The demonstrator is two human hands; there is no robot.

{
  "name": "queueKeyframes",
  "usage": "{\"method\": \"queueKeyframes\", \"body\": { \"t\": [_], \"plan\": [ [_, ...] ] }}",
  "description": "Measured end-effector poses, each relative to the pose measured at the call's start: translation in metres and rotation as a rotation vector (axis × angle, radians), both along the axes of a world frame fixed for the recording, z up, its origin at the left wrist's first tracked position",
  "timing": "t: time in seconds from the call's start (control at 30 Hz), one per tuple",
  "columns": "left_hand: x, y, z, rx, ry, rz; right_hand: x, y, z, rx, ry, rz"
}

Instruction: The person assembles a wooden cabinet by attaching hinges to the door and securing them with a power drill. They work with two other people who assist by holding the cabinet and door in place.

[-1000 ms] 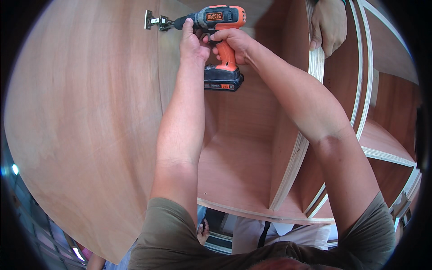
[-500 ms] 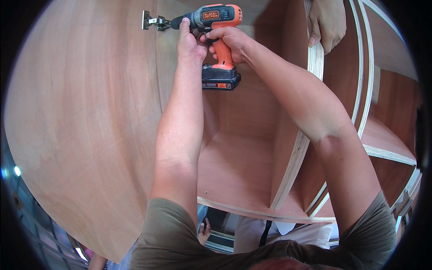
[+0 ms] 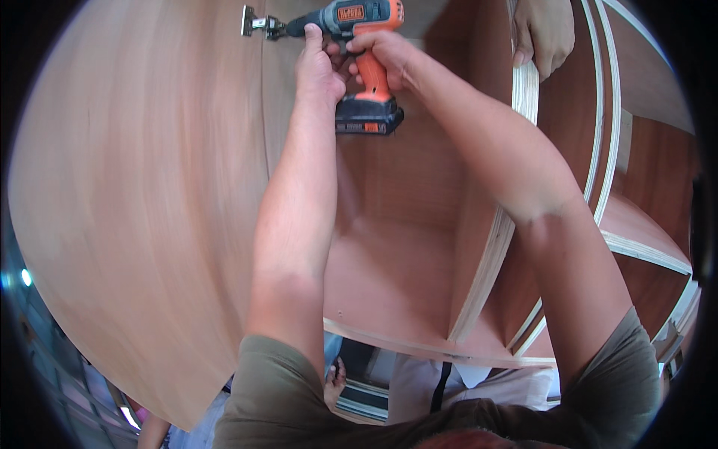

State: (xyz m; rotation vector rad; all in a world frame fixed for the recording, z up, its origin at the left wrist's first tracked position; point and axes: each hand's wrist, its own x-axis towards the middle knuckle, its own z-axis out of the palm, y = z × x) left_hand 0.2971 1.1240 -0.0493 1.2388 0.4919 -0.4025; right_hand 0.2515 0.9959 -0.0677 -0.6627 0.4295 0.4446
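Through the head feed I watch the right hand [image 3: 387,61] grip an orange-and-black drill [image 3: 373,77] by its handle, the left hand [image 3: 320,73] holding its front and its nose at a metal hinge [image 3: 262,25] between a wooden panel [image 3: 149,194] and the cabinet [image 3: 393,292], while another person's hand [image 3: 545,31] clasps an upright divider [image 3: 526,101].

A pistol-shaped plastic power drill [image 3: 376,79] is right of a jointed metal hinge [image 3: 259,24], between a flat plywood panel [image 3: 142,187], left, and an upright plywood divider [image 3: 481,288], right.

One drill [image 3: 376,79], one hinge [image 3: 260,24] and, seemingly, four hands [image 3: 318,72].
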Motion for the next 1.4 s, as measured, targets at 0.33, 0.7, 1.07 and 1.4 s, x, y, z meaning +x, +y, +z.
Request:
{"method": "queueKeyframes", "body": {
  "t": [0.33,0.7,1.07,1.4],
  "plan": [
    [-0.18,0.039,0.137,0.603,-0.605,-0.069,-0.014,-0.025,0.042,-0.054,0.017,-0.005],
    [-0.544,0.092,0.181,0.799,-0.587,-0.711,-0.18,-0.024,0.218,-0.024,-0.122,-0.082],
    [-0.659,0.021,0.11,1.185,-0.618,-0.723,-0.459,-0.12,0.284,-0.246,-0.2,-0.139],
    [-0.705,-0.006,0.065,1.17,-0.378,-0.5,-0.627,-0.187,0.275,-0.305,-0.103,-0.134]
  ]
}}
